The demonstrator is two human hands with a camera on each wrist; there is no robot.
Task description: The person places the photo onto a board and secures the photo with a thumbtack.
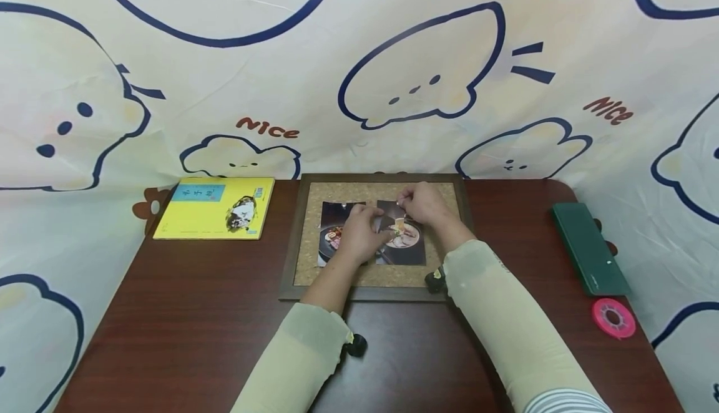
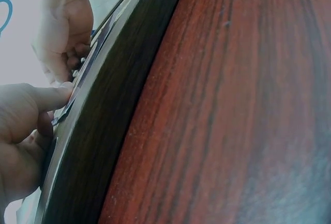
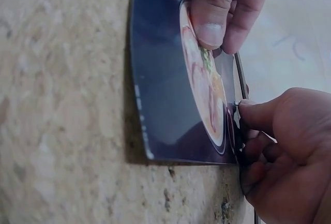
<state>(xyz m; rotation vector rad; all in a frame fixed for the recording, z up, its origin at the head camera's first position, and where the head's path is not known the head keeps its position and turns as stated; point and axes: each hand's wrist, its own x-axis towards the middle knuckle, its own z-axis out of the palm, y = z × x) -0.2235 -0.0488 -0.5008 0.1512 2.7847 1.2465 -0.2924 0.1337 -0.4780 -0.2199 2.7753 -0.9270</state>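
Note:
On a wood-framed cork board lie two food photos. My left hand lies partly over the left photo, its thumb and fingertips pressing the left side of the right photo. That thumb shows on the pictured bowl in the right wrist view. At the right photo's top edge, my right hand pinches a small push pin, mostly hidden by the thumb. Small whitish bits show by the right fingers in the left wrist view. A corner of the right photo stands slightly off the cork.
Left of the board a yellow book lies on the brown table. A dark green case and a round pink container lie along the right edge. Patterned cloth hangs behind and at both sides.

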